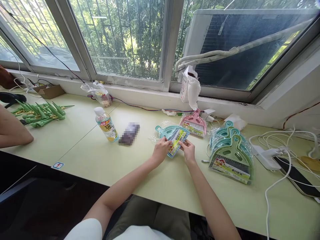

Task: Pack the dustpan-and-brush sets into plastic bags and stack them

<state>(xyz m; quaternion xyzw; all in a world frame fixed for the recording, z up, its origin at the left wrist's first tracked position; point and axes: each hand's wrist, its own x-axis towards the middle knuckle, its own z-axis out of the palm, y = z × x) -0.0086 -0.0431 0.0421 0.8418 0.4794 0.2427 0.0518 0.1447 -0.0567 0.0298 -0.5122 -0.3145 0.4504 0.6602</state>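
Note:
A teal dustpan-and-brush set (178,136) in clear wrapping, with a yellow-green printed label, is between my two hands over the table. My left hand (160,151) grips its left edge, fingers closed at the label. On the lower right side my right hand (188,150) pinches the edge with thumb and fingers. The set is tilted, its handle pointing to the upper left. Just behind it lies a pink dustpan set (195,122). Right of my right hand, several green and blue dustpan sets (231,150) lie overlapped in a pile.
A drink bottle (106,125) stands to the left, beside a blurred dark object (129,134). Green pointed items (42,113) lie farther left near another person's arm (13,130). At right are a power strip (270,158), white cables and a phone (297,176). Windows line the back.

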